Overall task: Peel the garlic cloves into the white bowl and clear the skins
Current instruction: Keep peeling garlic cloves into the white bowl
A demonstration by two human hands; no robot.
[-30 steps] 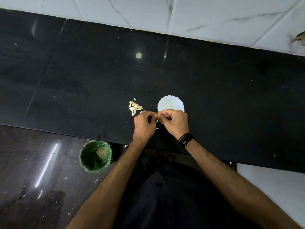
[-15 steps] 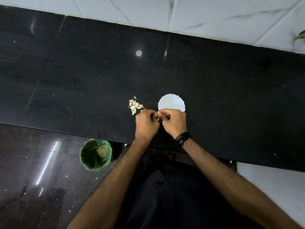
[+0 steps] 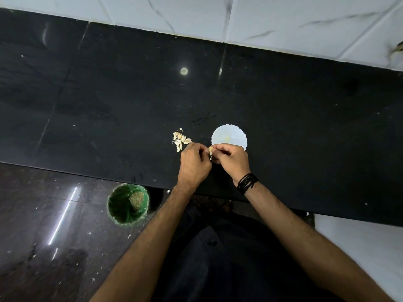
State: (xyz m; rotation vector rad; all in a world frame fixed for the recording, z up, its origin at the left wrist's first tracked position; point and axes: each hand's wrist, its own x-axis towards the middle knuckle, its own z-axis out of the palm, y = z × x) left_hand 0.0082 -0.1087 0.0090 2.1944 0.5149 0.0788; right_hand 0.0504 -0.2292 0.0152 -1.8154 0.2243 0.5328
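Note:
A small white bowl with a scalloped rim stands on the black counter, a pale yellowish speck inside it. Left of it lies a heap of several unpeeled garlic cloves. Just in front of the bowl my two hands meet over one garlic clove. My right hand pinches the clove with curled fingers. My left hand has its fingertips curled at the clove's left side, on its skin. A strip of skin hangs below the clove.
The black counter runs to a white tiled wall at the back. A green bin with scraps inside stands on the dark floor below the counter's front edge, left of my body.
My hands have shifted slightly and drawn a little apart, so the clove now shows between the fingertips. The bowl and the heap of cloves lie as before.

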